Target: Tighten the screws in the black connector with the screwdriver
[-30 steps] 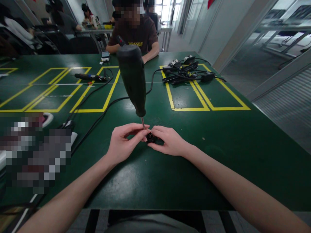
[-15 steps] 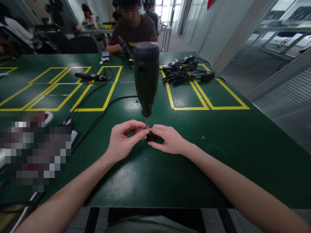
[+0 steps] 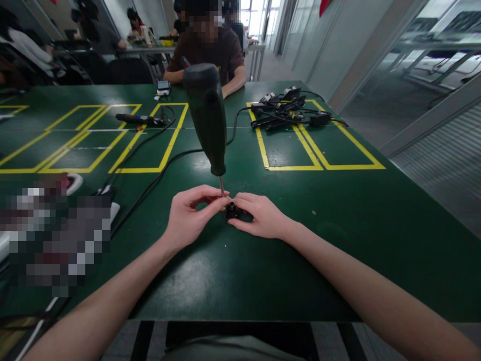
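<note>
Over the tabletop, the screwdriver showed a bulky dark handle and slim metal shaft, its long axis steep, shaft downward, handle leaning left. My left hand pinched the shaft low; my right hand gripped a small black part.

I take this for a workshop, the small-assembly kind, laid out in an office-like room: the long green counter is marked off in rectangles with yellow tape, and a screwdriver and a heap of black cables are at it. Across from me sits a co-worker in brown; beyond are more seated people, black chairs, and a bright window.
</note>
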A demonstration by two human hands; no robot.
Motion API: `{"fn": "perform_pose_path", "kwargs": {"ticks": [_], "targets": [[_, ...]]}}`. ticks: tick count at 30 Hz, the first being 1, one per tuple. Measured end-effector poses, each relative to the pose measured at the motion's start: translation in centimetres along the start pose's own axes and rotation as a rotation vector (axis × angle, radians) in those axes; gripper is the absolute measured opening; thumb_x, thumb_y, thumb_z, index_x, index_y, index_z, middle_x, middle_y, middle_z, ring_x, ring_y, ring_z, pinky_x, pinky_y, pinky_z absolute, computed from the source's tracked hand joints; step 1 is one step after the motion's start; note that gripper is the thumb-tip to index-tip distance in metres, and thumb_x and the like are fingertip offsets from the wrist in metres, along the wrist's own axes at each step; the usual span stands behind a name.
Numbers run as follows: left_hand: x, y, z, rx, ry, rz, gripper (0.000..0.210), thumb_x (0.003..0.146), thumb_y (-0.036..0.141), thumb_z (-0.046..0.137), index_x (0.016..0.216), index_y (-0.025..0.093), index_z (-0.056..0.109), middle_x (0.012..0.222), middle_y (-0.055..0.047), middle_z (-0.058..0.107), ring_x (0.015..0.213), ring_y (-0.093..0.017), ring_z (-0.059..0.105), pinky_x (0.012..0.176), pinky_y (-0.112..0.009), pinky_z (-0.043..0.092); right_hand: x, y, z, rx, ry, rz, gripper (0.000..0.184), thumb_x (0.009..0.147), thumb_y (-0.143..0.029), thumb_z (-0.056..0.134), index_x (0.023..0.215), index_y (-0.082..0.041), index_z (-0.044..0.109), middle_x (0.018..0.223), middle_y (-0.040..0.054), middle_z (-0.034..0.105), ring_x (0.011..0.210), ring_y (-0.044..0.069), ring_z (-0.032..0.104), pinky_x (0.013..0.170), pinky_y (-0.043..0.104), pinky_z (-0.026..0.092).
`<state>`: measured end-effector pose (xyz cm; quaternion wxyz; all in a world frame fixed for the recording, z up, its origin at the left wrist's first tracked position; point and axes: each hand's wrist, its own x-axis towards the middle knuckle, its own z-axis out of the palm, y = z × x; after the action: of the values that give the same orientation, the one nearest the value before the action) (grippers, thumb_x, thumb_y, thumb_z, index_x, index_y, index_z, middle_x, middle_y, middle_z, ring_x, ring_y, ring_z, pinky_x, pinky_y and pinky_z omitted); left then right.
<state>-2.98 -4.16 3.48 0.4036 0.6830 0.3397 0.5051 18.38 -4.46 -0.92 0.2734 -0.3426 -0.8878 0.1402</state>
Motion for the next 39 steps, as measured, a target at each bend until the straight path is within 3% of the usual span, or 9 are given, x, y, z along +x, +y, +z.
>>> {"fn": "perform_pose_path", "kwargs": {"ticks": [7, 16, 29, 34, 39], "targets": [[-0.11, 0.03, -0.18, 0.06, -0.045, 0.054, 0.013, 0.092, 0.025, 0.072, 0.092, 0.018, 0.082, 0.079, -0.004, 0.081, 0.072, -0.015, 0.076, 0.07, -0.026, 0.064, 0.03, -0.02, -0.03, -0.011, -0.012, 0.006, 0.021, 0.1, -0.035, 0.064, 0.11, -0.018, 0.064, 0.097, 0.0081, 0.068, 0.086, 0.021, 0.064, 0.073, 0.031, 0.05], [-0.13, -0.12, -0.1, -0.011, -0.026, 0.016, 0.01, 0.086, 0.025, 0.08, 0.093, 0.018, 0.083, 0.086, -0.005, 0.082, 0.074, -0.014, 0.075, 0.072, -0.025, 0.063, 0.08, 0.02, 0.07, -0.012, -0.004, 0.002, 0.016, 0.1, -0.034, 0.064, 0.105, -0.019, 0.063, 0.097, 0.0075, 0.068, 0.086, 0.021, 0.064, 0.073, 0.031, 0.049], [-0.01, -0.03, -0.1, 0.016, -0.022, 0.061, 0.006, 0.085, 0.022, 0.08, 0.089, 0.018, 0.081, 0.084, -0.004, 0.079, 0.074, -0.014, 0.072, 0.07, -0.025, 0.061, 0.09, -0.08, -0.08, 0.002, 0.007, -0.012, 0.017, 0.099, -0.034, 0.064, 0.106, -0.018, 0.063, 0.095, 0.0072, 0.068, 0.085, 0.021, 0.064, 0.072, 0.031, 0.049], [0.08, -0.08, -0.23, 0.049, -0.031, 0.123, 0.007, 0.087, 0.017, 0.077, 0.091, 0.02, 0.082, 0.092, -0.005, 0.081, 0.083, -0.014, 0.075, 0.078, -0.025, 0.06, 0.01, 0.04, 0.05, 0.0, 0.026, -0.023, 0.019, 0.1, -0.034, 0.063, 0.109, -0.018, 0.063, 0.096, 0.0078, 0.068, 0.086, 0.021, 0.065, 0.074, 0.031, 0.051], [0.14, -0.46, -0.16, 0.045, 0.002, 0.11, 0.003, 0.084, 0.018, 0.081, 0.085, 0.019, 0.079, 0.082, -0.001, 0.076, 0.074, -0.011, 0.069, 0.069, -0.022, 0.056, -0.04, 0.14, 0.1, -0.01, 0.015, -0.016, 0.02, 0.1, -0.035, 0.064, 0.111, -0.019, 0.063, 0.096, 0.0073, 0.068, 0.086, 0.021, 0.065, 0.074, 0.031, 0.051]]}}
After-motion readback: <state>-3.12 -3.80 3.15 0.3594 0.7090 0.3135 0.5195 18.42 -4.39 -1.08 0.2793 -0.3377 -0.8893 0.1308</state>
